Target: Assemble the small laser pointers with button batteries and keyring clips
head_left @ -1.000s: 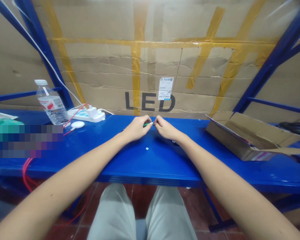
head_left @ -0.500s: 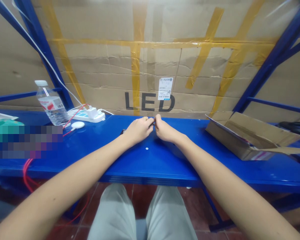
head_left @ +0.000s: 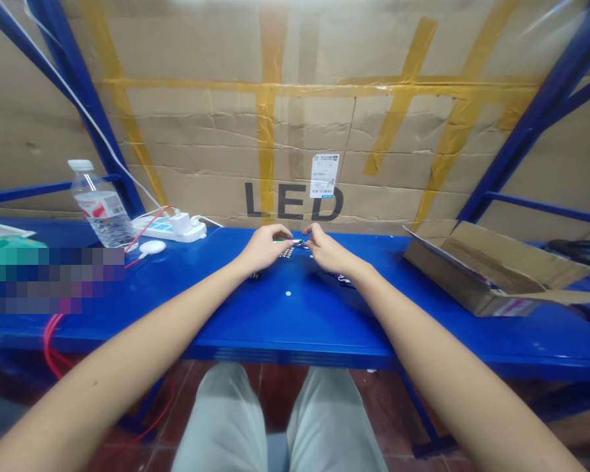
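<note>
My left hand (head_left: 264, 248) and my right hand (head_left: 326, 249) meet over the far middle of the blue metal shelf (head_left: 295, 314). Both pinch a small thin part (head_left: 293, 243) between their fingertips, and it shows a bit of green and silver. It is too small to name. A few small dark pieces (head_left: 344, 279) lie on the shelf by my right wrist, and another lies under my left wrist. A tiny white dot (head_left: 288, 293) sits on the shelf between my forearms.
A water bottle (head_left: 99, 204), a white power strip (head_left: 171, 225) with red and white cables and a white puck (head_left: 152, 247) stand at the left. An open cardboard box (head_left: 491, 265) lies at the right. A taped cardboard wall marked LED (head_left: 295, 200) backs the shelf.
My hands drew together with fingertips touching, then parted slightly, so the small part shows between them again. Small dark pieces now show beside my wrists.
</note>
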Demonstrator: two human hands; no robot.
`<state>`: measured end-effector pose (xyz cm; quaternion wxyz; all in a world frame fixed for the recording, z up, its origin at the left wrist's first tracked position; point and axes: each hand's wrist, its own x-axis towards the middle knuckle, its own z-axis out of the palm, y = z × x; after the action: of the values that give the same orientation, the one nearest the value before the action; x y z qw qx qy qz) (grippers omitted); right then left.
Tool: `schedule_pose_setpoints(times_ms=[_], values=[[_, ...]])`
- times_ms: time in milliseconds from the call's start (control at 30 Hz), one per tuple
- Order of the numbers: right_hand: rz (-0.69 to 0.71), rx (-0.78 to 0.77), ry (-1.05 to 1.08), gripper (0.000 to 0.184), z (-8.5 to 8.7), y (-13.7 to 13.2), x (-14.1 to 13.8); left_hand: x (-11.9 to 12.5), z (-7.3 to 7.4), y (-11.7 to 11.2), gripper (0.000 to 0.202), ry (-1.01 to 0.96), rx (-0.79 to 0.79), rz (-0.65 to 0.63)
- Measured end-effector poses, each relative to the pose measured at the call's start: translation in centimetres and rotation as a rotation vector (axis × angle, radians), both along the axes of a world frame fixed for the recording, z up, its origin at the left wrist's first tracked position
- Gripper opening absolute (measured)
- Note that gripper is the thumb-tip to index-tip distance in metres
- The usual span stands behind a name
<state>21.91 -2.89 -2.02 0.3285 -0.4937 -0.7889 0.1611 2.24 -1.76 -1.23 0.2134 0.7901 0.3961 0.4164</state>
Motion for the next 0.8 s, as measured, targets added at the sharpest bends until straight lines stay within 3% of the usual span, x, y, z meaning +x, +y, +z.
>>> schedule_pose_setpoints(times_ms=[100, 200, 367, 433, 533, 700, 800], values=[[0.011, -0.051, 0.035, 0.03, 0.1, 0.3, 0.6, -0.1, 0.1, 0.5, 0.013, -0.131, -0.18, -0.018], [0.038, -0.147, 0.068, 0.033, 0.2, 0.2, 0.7, -0.2, 0.2, 0.7, 0.016, -0.204, -0.247, -0.002], [0.154, -0.288, 0.174, 0.024, 0.7, -0.4, 0.3, -0.2, 0.4, 0.4, 0.018, -0.278, -0.161, -0.065], [0.231, -0.287, 0.235, 0.014, 0.9, -0.5, 0.2, -0.1, 0.6, 0.0, 0.016, -0.239, -0.095, -0.117], [0.318, -0.314, 0.327, 0.015, 0.9, -0.5, 0.1, 0.0, 0.8, -0.6, 0.018, -0.179, -0.026, -0.188], [0.379, -0.3, 0.413, 0.016, 0.6, -0.2, 0.2, -0.1, 0.7, -0.6, 0.025, -0.157, -0.04, -0.272], [0.332, -0.238, 0.391, 0.021, 0.7, -0.4, 0.1, -0.1, 0.4, -0.2, 0.032, -0.151, -0.103, -0.325]])
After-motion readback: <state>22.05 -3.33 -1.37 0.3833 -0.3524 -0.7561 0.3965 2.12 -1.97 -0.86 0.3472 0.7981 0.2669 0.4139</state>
